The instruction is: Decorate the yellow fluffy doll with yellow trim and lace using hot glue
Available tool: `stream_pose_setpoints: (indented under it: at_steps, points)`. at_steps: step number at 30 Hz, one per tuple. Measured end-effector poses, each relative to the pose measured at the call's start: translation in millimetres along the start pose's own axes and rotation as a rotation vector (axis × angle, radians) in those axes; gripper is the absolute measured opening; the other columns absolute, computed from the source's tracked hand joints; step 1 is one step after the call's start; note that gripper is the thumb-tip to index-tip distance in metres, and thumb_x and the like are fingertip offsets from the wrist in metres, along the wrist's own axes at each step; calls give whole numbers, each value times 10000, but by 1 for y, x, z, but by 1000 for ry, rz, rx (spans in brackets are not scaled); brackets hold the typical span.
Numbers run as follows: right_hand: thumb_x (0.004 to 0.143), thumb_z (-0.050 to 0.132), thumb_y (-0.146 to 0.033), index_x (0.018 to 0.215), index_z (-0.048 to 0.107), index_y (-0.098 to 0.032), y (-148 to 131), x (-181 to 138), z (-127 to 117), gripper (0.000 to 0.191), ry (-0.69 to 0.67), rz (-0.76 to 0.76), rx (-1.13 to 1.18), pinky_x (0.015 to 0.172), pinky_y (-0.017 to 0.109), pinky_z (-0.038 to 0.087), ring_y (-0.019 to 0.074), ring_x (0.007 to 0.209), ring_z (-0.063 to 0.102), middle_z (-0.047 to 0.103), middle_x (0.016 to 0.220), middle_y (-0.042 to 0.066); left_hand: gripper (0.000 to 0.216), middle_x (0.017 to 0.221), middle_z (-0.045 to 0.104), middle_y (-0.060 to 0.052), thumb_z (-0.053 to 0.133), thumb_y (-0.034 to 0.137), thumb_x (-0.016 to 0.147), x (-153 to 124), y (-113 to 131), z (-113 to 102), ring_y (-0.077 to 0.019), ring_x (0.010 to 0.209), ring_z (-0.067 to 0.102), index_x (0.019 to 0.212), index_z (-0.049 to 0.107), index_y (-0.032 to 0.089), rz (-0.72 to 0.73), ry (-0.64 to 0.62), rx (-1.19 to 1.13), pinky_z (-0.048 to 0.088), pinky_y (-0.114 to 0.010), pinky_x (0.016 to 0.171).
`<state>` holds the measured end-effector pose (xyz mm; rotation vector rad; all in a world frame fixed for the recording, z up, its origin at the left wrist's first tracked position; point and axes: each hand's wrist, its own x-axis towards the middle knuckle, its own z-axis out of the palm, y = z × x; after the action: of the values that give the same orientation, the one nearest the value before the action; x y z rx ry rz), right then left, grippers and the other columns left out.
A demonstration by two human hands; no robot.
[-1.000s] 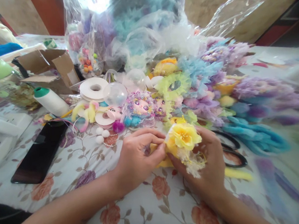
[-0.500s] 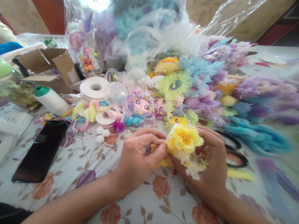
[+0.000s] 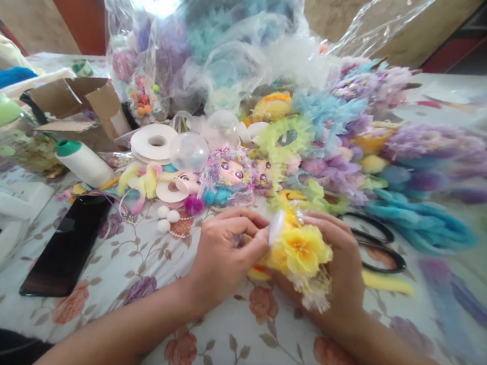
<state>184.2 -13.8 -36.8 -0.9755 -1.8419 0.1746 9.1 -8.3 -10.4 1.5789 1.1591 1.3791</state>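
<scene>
My right hand is wrapped around a yellow fabric flower piece with a frayed white fringe hanging below it. My left hand pinches the left edge of the same piece, thumb and fingers pressed together. Both hands hover just above the floral tablecloth near its front edge. Just behind the hands lie small dolls with pastel hair in a row.
Black scissors lie to the right of my right hand. A black phone, a white thread cone with a green cap, white tape reels, a cardboard box and plastic bags of pastel fluff crowd the table.
The yellow flower piece has tipped downward and toward me in my right hand. My left hand keeps its pinch at the left edge.
</scene>
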Motion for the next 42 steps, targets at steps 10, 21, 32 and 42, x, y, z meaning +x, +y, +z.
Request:
stream_pose_setpoints:
  at_steps: [10, 21, 32, 42]
  points:
    - [728, 805, -376, 1218, 514, -265, -8, 6, -1, 581, -26, 423, 170, 675, 360, 585, 236, 874, 666, 644, 1071, 58, 184, 881, 727, -41, 549, 262, 922, 7, 0, -5, -172, 829, 669, 881, 706, 177, -161, -74, -135, 545, -266, 732]
    - [777, 754, -380, 1131, 593, -238, -1, 8, -1, 414, -34, 568, 358, 725, 383, 567, 242, 868, 652, 656, 991, 47, 201, 1086, 712, -81, 619, 264, 879, 1, -7, -1, -216, 979, 689, 1055, 666, 177, -248, -182, -194, 579, -293, 802]
    - [747, 778, -502, 1157, 601, -248, 6, 11, -7, 514, -1, 760, 575, 661, 368, 589, 238, 784, 688, 700, 992, 57, 415, 1329, 608, -94, 649, 275, 867, 9, -8, -4, -235, 1211, 598, 1272, 569, 240, -422, -219, -579, 536, -313, 956]
    - [756, 745, -481, 948, 638, -223, 7, 40, -16, 340, -204, 669, 528, 545, 268, 496, 174, 639, 620, 673, 779, -1, 483, 1215, 687, -96, 773, 195, 773, 7, -7, 5, -247, 1053, 687, 1231, 623, 230, -606, -489, -935, 567, -290, 841]
